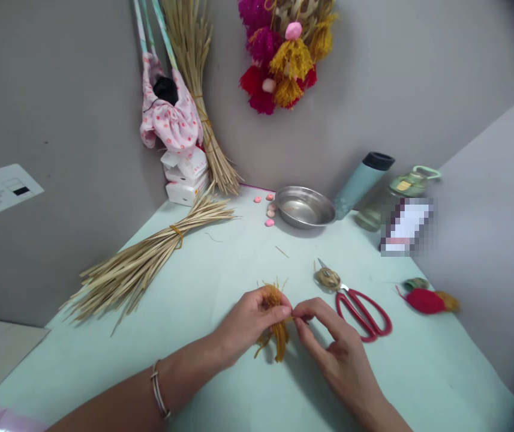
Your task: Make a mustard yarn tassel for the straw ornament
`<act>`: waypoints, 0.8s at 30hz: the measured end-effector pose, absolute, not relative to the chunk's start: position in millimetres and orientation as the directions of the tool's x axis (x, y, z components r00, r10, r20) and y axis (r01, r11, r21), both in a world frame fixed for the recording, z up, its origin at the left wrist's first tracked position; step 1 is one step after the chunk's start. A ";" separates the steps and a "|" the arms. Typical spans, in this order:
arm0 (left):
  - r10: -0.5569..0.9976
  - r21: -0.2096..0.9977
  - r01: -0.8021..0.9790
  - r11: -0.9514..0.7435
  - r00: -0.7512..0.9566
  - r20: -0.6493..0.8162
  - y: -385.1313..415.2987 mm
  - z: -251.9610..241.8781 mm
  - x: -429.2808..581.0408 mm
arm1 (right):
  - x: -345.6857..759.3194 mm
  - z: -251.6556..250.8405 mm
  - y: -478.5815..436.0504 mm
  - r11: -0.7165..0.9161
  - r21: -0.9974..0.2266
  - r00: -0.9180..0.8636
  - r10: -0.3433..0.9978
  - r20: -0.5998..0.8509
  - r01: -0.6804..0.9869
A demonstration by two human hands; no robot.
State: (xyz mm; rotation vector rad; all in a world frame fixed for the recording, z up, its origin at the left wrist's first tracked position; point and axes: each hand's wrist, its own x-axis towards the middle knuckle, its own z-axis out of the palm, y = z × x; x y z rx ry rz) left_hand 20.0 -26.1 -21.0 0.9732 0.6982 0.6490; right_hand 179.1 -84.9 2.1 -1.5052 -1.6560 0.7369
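My left hand (250, 318) is closed round a bundle of mustard-yellow yarn (280, 342), pinching it near the middle between thumb and fingers. Loose yarn ends stick out above the grip and hang below it. My right hand (335, 345) is close beside it, thumb and forefinger pinched together on what looks like a thin yellow strand from the bundle. To the right of the yarn lie red-handled scissors (369, 315), with a small woven straw ball (328, 278) against their blades.
Bundled straw (149, 258) lies at left. Behind are a metal bowl (306, 208), pink beads (269, 222), a blue tumbler (362, 183), a green bottle (373, 210) and a phone (406, 227). Red yarn (425, 300) lies right. Tassels (290, 60) hang on the wall.
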 end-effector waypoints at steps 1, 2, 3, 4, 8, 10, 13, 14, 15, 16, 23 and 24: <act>0.751 0.893 -0.172 0.416 0.619 -0.231 -26.1 -21.6 19.8 | 178.6 2.5 -85.1 0.144 -0.829 0.004 0.985 0.173 0.540; 0.743 0.891 -0.170 0.420 0.628 -0.230 -26.2 -22.1 19.6 | 178.2 2.7 -85.3 0.149 -0.833 0.021 0.982 0.190 0.533; 0.735 0.888 -0.170 0.426 0.638 -0.230 -26.3 -22.5 19.5 | 178.0 2.7 -85.4 0.153 -0.837 0.038 0.979 0.203 0.525; 0.727 0.885 -0.171 0.433 0.647 -0.231 -26.4 -22.7 19.3 | 177.8 2.7 -85.5 0.153 -0.843 0.054 0.976 0.210 0.516; 0.712 0.886 -0.162 0.433 0.664 -0.227 -27.3 -23.2 19.0 | 179.5 1.7 -85.5 0.138 -0.852 0.076 0.976 0.203 0.505; 0.712 0.891 -0.165 0.423 0.668 -0.214 -27.5 -23.1 19.7 | 181.3 1.1 -85.1 0.136 -0.850 0.060 0.979 0.193 0.509; 0.709 0.895 -0.156 0.418 0.672 -0.214 -27.4 -22.8 21.2 | 183.8 -0.2 -84.8 0.130 -0.854 0.044 0.983 0.176 0.504; 0.711 0.898 -0.146 0.415 0.669 -0.219 -27.3 -22.6 21.7 | 184.3 -0.7 -84.7 0.119 -0.858 0.052 0.985 0.167 0.500; 0.715 0.902 -0.138 0.409 0.663 -0.223 -27.2 -22.4 22.1 | 184.8 -1.3 -84.6 0.101 -0.863 0.068 0.986 0.155 0.494; 0.722 0.905 -0.136 0.403 0.655 -0.223 -27.0 -22.1 22.2 | 185.1 -2.0 -84.4 0.079 -0.871 0.088 0.986 0.139 0.485; 0.745 0.824 -0.252 0.508 0.608 -0.273 -24.3 -16.9 19.7 | 184.9 -5.1 -80.8 -0.109 -0.966 0.018 0.994 -0.108 0.236; 0.746 0.801 -0.281 0.529 0.603 -0.281 -23.6 -16.3 19.3 | 184.2 -5.2 -80.3 -0.137 -0.971 -0.035 0.989 -0.146 0.197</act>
